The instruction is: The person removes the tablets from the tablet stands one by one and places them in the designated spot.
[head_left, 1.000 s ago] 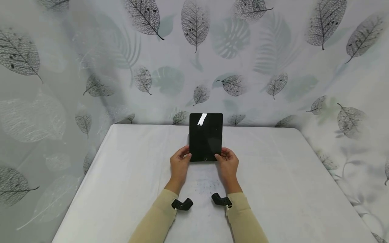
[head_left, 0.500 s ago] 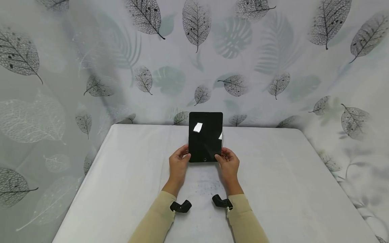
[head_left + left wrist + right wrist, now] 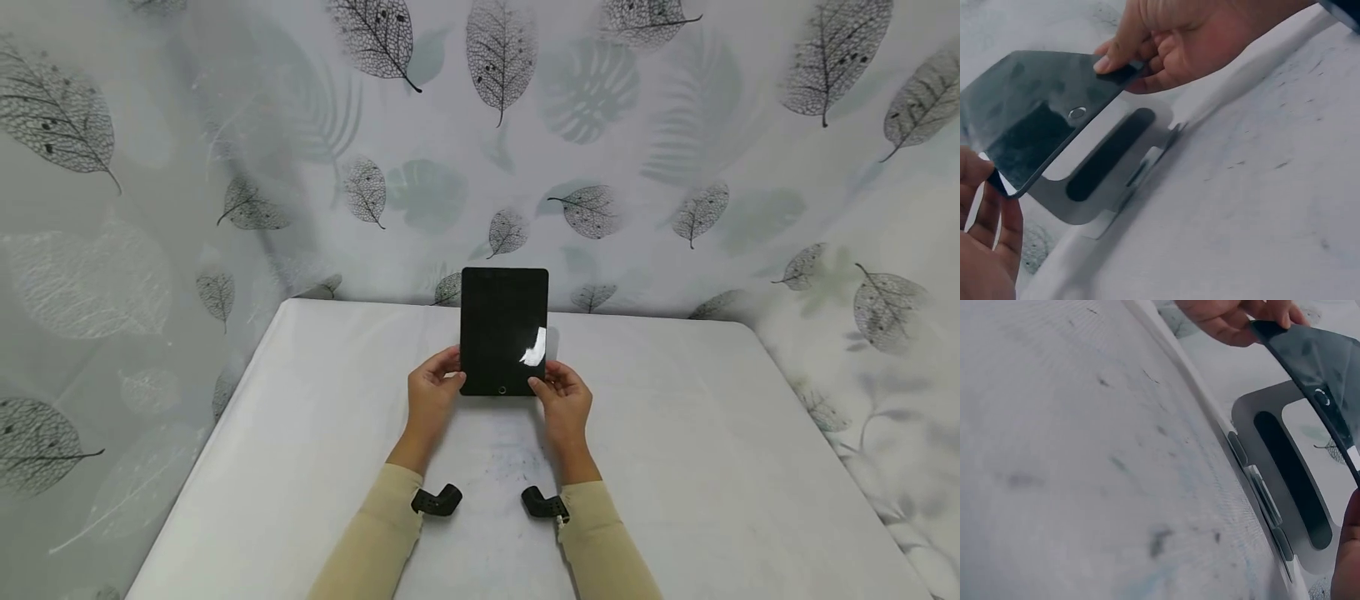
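At the middle of a white-covered counter (image 3: 300,433), a person in beige sleeves is holding a black tablet (image 3: 503,329) upright by its two lower corners. Left hand (image 3: 430,398) is pinching the lower left corner, thumb on the dark glass and fingers curled behind; right hand (image 3: 562,400) is pinching the lower right corner the same way, its thumb lying on the front just beside the round home button (image 3: 1076,113). Screen is dark, catching a bright patch of glare near its lower right edge.

Behind and below the tablet's bottom edge, the wrist views are showing a silver stand (image 3: 1094,187) with a long dark slot in it, sitting on the counter; the tablet's lower edge is hanging just above it, tilted, and whether the two are touching cannot be told. Nothing in view is serving as a container.

Small black camera mounts (image 3: 437,500) are sitting at both wrists. Pale fabric printed with grey and green leaves (image 3: 501,58) is hanging as a backdrop behind and to both sides of the counter.
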The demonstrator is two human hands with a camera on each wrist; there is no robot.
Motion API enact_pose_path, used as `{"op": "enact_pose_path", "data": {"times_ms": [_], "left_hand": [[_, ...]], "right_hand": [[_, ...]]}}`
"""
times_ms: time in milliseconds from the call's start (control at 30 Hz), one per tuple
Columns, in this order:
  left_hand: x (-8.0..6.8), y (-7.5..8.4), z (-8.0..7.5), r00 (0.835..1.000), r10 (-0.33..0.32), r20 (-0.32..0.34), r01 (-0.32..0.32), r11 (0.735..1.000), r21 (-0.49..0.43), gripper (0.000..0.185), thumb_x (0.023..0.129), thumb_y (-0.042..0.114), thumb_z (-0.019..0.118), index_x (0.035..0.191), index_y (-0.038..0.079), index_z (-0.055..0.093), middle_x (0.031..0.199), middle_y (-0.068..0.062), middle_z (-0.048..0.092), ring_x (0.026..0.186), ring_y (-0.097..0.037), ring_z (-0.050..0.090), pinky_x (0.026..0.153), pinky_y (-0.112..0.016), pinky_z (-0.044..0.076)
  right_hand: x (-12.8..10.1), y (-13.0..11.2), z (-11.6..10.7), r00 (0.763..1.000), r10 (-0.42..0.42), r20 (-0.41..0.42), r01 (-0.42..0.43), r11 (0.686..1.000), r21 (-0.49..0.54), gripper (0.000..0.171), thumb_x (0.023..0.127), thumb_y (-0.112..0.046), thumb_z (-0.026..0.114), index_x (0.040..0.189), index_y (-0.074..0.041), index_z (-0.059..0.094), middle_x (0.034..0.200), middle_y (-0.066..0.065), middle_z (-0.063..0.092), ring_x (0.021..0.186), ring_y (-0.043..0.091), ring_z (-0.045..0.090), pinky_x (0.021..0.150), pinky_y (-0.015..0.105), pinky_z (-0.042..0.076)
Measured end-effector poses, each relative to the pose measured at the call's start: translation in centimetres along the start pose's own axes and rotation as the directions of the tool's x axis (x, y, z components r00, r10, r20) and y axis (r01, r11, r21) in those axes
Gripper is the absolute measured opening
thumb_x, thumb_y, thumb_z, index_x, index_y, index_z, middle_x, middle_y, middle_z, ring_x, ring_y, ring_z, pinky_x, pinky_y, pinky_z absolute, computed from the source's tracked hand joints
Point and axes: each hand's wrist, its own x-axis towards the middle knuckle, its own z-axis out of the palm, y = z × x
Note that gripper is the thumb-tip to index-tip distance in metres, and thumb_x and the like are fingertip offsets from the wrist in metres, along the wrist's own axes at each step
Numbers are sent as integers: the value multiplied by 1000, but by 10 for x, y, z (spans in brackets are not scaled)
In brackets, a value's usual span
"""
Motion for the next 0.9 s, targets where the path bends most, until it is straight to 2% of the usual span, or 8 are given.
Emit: {"op": "enact_pose_path", "data": {"times_ms": [167, 333, 467, 700, 900], "left_hand": [[3, 8, -7, 1000, 11, 2, -11, 1000, -8, 44, 84, -20, 65, 124, -3, 70, 108, -24, 71, 91, -11, 67, 73, -17, 55], [6, 15, -16, 999, 26, 20, -25, 999, -35, 46, 82, -20, 67, 126, -4, 69, 103, -9, 73, 92, -11, 67, 75, -17, 56], [8, 21, -29, 996, 56, 65, -52, 997, -59, 49, 82, -19, 68, 129, -8, 65, 102, 0, 72, 94, -10, 67, 78, -17, 57], [14, 31, -50, 976, 135, 173, -115, 986, -120, 53, 82, -18, 70, 134, -17, 56, 105, 4, 71, 96, -9, 67, 84, -19, 58], [17, 41, -64, 959, 179, 220, -143, 975, -172, 56, 81, -19, 69, 134, -19, 53, 106, 2, 70, 98, -10, 68, 84, -20, 59]], "right_hand": [[-4, -5, 8, 1000, -12, 4, 12, 999, 45, 39, 79, 20, 73, 117, 18, 61, 90, -4, 67, 87, 7, 64, 80, 15, 56], [-8, -9, 16, 1000, -18, 24, 15, 995, 98, 39, 80, 21, 71, 117, 17, 61, 91, -2, 68, 86, 7, 65, 79, 16, 57], [-12, -14, 23, 998, -15, 59, 9, 995, 101, 40, 82, 18, 73, 120, 15, 61, 94, 0, 68, 89, 8, 66, 79, 16, 58], [-19, -24, 35, 993, -25, 112, 14, 995, 101, 43, 85, 10, 74, 126, 11, 62, 102, 1, 69, 96, 10, 67, 84, 18, 59], [-25, -30, 45, 988, -48, 149, 32, 994, 104, 42, 87, 9, 74, 127, 11, 62, 103, 1, 68, 97, 10, 67, 85, 17, 58]]}}
